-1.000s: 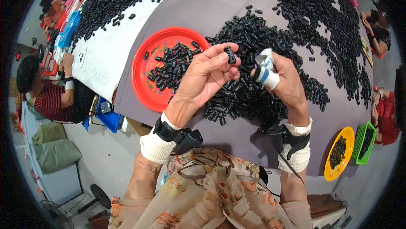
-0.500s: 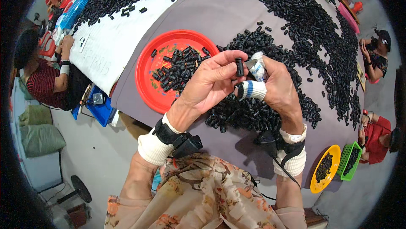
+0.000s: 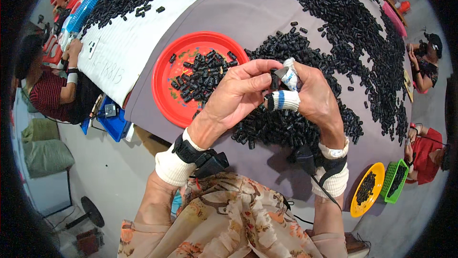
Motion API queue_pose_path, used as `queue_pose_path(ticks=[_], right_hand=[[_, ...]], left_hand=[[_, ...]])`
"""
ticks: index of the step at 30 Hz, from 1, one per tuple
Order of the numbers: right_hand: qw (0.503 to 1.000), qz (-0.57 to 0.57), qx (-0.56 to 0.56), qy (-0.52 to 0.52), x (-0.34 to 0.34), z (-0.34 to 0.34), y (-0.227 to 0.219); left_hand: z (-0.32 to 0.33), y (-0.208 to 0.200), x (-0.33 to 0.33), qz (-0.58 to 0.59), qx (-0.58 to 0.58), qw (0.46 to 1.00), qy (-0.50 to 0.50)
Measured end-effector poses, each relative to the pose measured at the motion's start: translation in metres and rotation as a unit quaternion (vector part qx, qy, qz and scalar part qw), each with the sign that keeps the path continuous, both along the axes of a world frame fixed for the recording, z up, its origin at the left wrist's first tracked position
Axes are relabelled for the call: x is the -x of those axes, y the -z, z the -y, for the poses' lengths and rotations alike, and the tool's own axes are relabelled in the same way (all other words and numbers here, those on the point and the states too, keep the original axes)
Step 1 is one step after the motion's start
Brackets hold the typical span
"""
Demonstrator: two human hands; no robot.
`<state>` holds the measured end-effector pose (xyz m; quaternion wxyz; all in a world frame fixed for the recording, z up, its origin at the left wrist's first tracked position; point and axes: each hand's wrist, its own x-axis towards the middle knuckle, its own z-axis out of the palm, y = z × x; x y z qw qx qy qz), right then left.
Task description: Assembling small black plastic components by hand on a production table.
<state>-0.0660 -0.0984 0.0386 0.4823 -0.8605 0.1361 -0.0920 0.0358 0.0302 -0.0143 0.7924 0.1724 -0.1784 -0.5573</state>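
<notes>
Between the thumb and fingers of my left hand (image 3: pixel 229 93) is a small black cylindrical part (image 3: pixel 275 82). A short metal blade (image 3: pixel 281 72), its grip wrapped in white cloth (image 3: pixel 290 79), is held in my right hand (image 3: pixel 318 93). The blade's tip meets the upper end of the part, as far as I can see. A white finger sleeve with a blue stripe (image 3: pixel 285 100) covers the right thumb. Both hands are over a heap of similar black parts (image 3: pixel 281 127). A round red tray (image 3: pixel 163 98) with more parts lies beside my left hand.
Black parts spread across the grey tablecloth (image 3: pixel 229 10), with another heap on a white cover (image 3: pixel 129 38). A yellow plate (image 3: pixel 355 205) and green basket (image 3: pixel 389 196) stand at the right edge. Co-workers sit left (image 3: pixel 52 86) and right (image 3: pixel 427 153).
The blade has moved left onto the top of the black part, which appears slightly turned and more hidden by the fingers. My right hand has shifted slightly; the left stays nearly in place.
</notes>
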Motion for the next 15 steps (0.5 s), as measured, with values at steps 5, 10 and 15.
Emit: queue_pose_path(ticks=[5, 10, 15], right_hand=[[1.0, -0.011, -0.002, -0.002, 0.0031, 0.0021, 0.0017], [1.0, -0.004, 0.015, -0.005, 0.0058, 0.0046, 0.0061], [1.0, -0.005, 0.008, -0.018, 0.0082, 0.0072, 0.0091]], left_hand=[[0.0018, -0.0002, 0.0015, 0.005, -0.039, 0.999, 0.005], [0.0052, -0.0006, 0.006, 0.005, -0.068, 0.998, 0.01], [0.0069, -0.0001, 0.0071, 0.007, -0.078, 0.997, 0.015]])
